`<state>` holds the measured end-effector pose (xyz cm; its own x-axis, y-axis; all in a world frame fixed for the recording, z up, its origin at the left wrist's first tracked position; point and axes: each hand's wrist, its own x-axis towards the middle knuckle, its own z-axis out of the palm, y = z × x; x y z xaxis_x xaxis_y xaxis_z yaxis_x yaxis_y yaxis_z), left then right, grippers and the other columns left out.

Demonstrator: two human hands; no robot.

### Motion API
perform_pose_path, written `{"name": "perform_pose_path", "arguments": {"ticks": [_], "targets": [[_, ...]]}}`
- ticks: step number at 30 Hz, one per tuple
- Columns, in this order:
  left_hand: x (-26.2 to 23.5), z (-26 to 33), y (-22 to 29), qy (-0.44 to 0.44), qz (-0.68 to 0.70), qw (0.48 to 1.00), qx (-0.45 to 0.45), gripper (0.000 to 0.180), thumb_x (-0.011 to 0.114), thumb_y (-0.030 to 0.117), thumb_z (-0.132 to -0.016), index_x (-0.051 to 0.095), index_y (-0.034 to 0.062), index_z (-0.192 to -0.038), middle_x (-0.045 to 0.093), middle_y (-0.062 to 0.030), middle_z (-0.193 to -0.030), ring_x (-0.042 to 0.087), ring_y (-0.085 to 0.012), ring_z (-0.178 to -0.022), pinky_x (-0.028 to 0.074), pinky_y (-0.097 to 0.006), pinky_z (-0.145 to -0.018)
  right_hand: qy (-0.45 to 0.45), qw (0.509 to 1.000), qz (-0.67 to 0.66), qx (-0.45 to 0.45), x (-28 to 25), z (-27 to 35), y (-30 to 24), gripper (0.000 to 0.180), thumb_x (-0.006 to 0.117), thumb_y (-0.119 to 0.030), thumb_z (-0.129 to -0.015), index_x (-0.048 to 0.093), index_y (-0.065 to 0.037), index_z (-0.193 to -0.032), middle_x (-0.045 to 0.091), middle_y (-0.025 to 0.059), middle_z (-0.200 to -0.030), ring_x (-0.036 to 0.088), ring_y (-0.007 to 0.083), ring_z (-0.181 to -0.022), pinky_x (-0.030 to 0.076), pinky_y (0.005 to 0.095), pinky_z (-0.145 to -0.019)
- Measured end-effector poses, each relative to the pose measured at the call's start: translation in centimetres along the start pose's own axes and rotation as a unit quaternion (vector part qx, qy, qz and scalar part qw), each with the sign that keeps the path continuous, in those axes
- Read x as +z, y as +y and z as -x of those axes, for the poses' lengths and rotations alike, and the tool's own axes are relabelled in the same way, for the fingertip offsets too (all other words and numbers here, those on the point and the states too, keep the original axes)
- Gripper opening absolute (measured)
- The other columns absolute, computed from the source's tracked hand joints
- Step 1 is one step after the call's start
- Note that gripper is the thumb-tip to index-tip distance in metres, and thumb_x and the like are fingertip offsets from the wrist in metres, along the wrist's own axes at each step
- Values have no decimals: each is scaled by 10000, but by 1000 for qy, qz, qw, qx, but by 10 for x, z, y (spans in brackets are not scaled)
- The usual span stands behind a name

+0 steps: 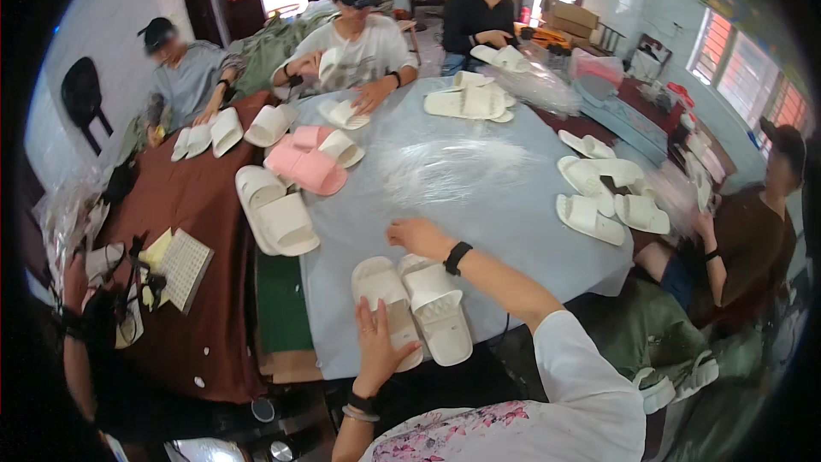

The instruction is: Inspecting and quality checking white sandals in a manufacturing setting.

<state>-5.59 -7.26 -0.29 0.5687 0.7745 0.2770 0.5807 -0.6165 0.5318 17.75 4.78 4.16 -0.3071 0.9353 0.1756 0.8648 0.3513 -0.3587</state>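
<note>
A pair of white slippers lies side by side at the near edge of the grey-covered table. My left hand (379, 338) rests on the left slipper (374, 276), fingers stretched and apart over its strap. Beside it is the right slipper (445, 338), its inner sole showing toward me. My right hand (419, 237) is over the table just past the slippers' far ends, its fingers bent inward. Their tips are hidden, and I cannot make out anything in them.
Clear plastic film (457, 167) lies mid-table. Pink slippers (308, 167) and white slippers (278, 214) are on the left, more white slippers (599, 175) on the right. Several people sit or stand around the table. A brown-covered table (205, 231) adjoins on the left.
</note>
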Motion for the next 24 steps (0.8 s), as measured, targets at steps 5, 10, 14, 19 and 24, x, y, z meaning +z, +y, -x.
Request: {"name": "perform_pose_path", "arguments": {"ticks": [5, 10, 14, 19, 24], "targets": [[-12, -6, 33, 64, 206, 975, -59, 579, 556, 217, -864, 319, 3, -1346, 331, -217, -1366, 319, -372, -1266, 285, -445, -1031, 259, 951, -96, -139, -40, 60, -59, 103, 570, -112, -802, 574, -61, -891, 575, 86, -901, 565, 295, -828, 461, 390, -712], [-13, -43, 56, -92, 716, 664, -194, 453, 349, 335, -973, 412, 4, -1277, 538, -156, -1193, 492, -264, -1145, 380, -381, -964, 140, 952, -268, -44, -40, 156, -99, 133, 575, -100, -842, 580, -37, -959, 591, 82, -978, 565, 274, -921, 458, 360, -788], [2, -89, 36, -156, 820, 513, -199, 319, 419, 287, -958, 499, 37, -1140, 603, -62, -879, 590, -173, -896, 470, -285, -756, 185, 931, -307, -68, -21, 205, -120, 79, 573, -85, -853, 584, -47, -922, 601, 78, -891, 575, 271, -834, 463, 348, -731], [27, -144, 7, -105, 869, 366, -316, 138, 459, 94, -933, 513, 22, -1037, 479, -2, -696, 462, -108, -593, 416, -217, -529, 220, 863, -455, -9, -29, 253, -142, 72, 626, -48, -823, 605, -39, -890, 617, 74, -879, 587, 229, -848, 457, 328, -750], [21, -151, 10, -67, 850, 409, -325, 104, 488, 119, -924, 464, 71, -835, 375, 33, -642, 341, -68, -514, 298, -203, -407, 223, 812, -539, 2, -60, 303, -142, 45, 653, -80, -814, 649, -39, -798, 633, 38, -762, 530, 175, -833, 397, 305, -775]]}}
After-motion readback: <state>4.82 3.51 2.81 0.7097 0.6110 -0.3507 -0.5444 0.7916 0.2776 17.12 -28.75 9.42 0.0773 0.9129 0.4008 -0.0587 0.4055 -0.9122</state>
